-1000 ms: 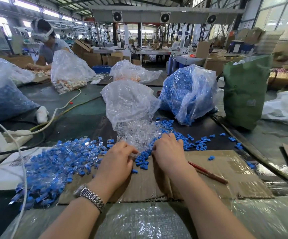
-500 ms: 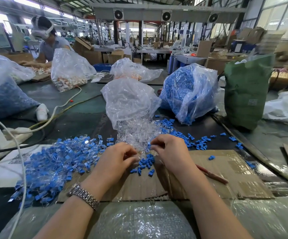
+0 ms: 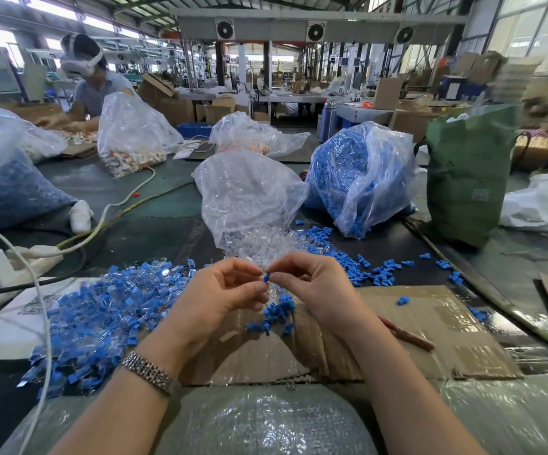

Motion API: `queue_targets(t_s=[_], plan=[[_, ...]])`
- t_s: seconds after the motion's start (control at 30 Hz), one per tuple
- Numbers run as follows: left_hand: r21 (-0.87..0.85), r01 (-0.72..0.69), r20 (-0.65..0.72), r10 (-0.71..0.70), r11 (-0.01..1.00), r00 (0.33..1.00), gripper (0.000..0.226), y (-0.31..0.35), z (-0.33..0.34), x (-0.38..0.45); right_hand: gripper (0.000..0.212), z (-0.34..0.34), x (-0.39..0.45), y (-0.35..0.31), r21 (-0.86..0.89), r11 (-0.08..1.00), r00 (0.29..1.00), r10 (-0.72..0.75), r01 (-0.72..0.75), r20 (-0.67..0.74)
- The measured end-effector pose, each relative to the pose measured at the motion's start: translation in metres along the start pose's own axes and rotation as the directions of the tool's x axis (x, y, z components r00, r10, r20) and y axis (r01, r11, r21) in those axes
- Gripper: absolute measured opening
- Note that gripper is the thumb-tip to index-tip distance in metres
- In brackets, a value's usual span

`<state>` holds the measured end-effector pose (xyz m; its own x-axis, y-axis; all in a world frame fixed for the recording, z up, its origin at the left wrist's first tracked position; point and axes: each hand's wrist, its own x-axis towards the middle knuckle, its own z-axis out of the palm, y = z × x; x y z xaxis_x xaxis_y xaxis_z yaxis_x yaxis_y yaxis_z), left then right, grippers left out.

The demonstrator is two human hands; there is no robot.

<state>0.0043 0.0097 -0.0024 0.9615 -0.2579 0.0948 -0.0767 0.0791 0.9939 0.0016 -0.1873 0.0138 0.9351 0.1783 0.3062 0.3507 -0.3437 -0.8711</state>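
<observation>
Both hands pinch one part: left hand (image 3: pixel 220 300) and right hand (image 3: pixel 315 287) meet fingertip to fingertip at frame centre, thumb and forefinger of each closed on a small blue piece (image 3: pixel 267 278). The other fingers are curled loosely. The piece sits right at the junction of the two pinches, mostly covered by the fingertips, held up off the table; can't tell if a clear part is in there as well. Directly below the grip is a small blue heap (image 3: pixel 275 313) on the cardboard sheet (image 3: pixel 430 326). Just above the grip, clear parts (image 3: pixel 259 244) spill from the mouth of the clear bag (image 3: pixel 249 198). Right of that, in the upper centre-right, is the blue-filled bag (image 3: pixel 358 172), with loose blue bits trailing from it toward the hands. The large mixed pile (image 3: pixel 101 316) of blue and clear pieces is at lower left, beside the left forearm; a wristwatch (image 3: pixel 149 372) is on that wrist. A reddish stick (image 3: pixel 407 333) lies on the cardboard just right of the right forearm. The green bag (image 3: pixel 466 178) is at right, well apart from the hands. Another person (image 3: pixel 98 83) is at the upper left, working at the same table.
</observation>
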Motion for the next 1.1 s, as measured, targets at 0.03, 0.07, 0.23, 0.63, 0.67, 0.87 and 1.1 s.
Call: queue_targets(t_s=[0.03, 0.07, 0.23, 0.63, 0.67, 0.87, 1.1], plan=[[-0.028, 0.007, 0.003, -0.007, 1.000, 1.000, 0.030, 0.0002, -0.0004, 0.0002, 0.012, 0.0003, -0.0003, 0.0005, -0.003, 1.000, 1.000, -0.009, 0.009, 0.013], [-0.048, 0.020, 0.002, -0.020, 0.999, 1.000, 0.028, 0.0001, -0.0009, 0.0005, 0.011, 0.0003, -0.0006, 0.0011, -0.004, 1.000, 1.000, -0.018, 0.018, 0.026], [-0.209, 0.108, 0.043, -0.101, 0.972, 0.994, 0.021, -0.0005, -0.0036, 0.0021, 0.009, -0.0011, -0.0017, 0.0006, 0.012, 0.999, 0.998, -0.039, 0.039, 0.049], [-0.181, 0.116, 0.086, -0.102, 0.977, 0.991, 0.021, 0.0020, -0.0017, -0.0011, 0.017, 0.0024, -0.0015, 0.0032, -0.076, 0.994, 0.997, -0.076, 0.077, 0.021], [-0.179, 0.118, 0.085, -0.104, 0.977, 0.991, 0.021, 0.0017, -0.0016, -0.0013, 0.019, 0.0032, -0.0013, 0.0040, -0.096, 0.991, 0.996, -0.088, 0.089, 0.014], [-0.154, 0.107, 0.095, -0.093, 0.982, 0.991, 0.024, -0.0020, -0.0019, 0.0002, 0.018, 0.0049, -0.0013, 0.0070, -0.169, 0.977, 0.991, -0.131, 0.132, 0.021], [-0.103, 0.111, 0.103, -0.101, 0.988, 0.990, 0.024, -0.0035, -0.0015, 0.0000, 0.017, 0.0048, -0.0022, 0.0072, -0.169, 0.980, 0.994, -0.104, 0.109, 0.042]])
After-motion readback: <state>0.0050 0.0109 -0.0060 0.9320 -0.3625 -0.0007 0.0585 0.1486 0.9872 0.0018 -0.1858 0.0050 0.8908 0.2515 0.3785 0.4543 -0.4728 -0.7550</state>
